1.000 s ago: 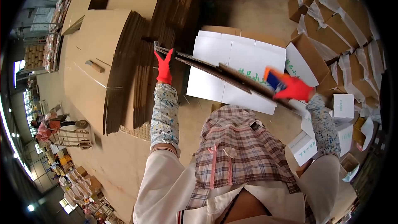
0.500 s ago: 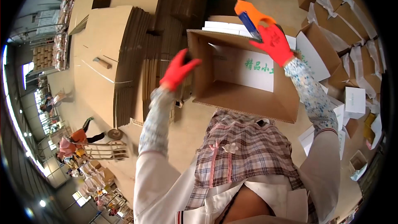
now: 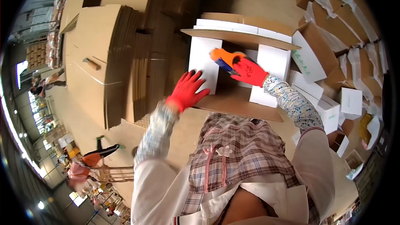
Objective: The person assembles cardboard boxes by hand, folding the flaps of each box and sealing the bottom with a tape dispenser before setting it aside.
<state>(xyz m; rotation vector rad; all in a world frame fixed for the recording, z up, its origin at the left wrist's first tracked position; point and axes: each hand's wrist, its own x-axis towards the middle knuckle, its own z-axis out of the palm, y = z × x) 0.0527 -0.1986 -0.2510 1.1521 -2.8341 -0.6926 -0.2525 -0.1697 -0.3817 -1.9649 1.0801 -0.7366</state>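
My right hand (image 3: pixel 250 73), in a red glove, grips an orange and blue tape dispenser (image 3: pixel 221 55) over the opening of a cardboard box (image 3: pixel 246 110). The box has its left flap (image 3: pixel 202 60) and right flap (image 3: pixel 271 75) folded inward, white faces up. Its long far and near flaps stand outward, and part of the dark inside shows between the short ones. Beside the left flap is my left hand (image 3: pixel 187 91), also red-gloved, palm down with fingers spread and nothing in it.
Tall stacks of flat cardboard (image 3: pixel 89 87) stand to the left, with a wooden-handled tool (image 3: pixel 91 63) on top. Open cartons (image 3: pixel 321 54) and a small white box (image 3: pixel 351 101) lie at the right. A person (image 3: pixel 89 162) is beyond the stacks at lower left.
The box's short left and right flaps have been folded inward. My right hand has brought the tape dispenser left and down over the opening; my left hand has moved toward the left flap.
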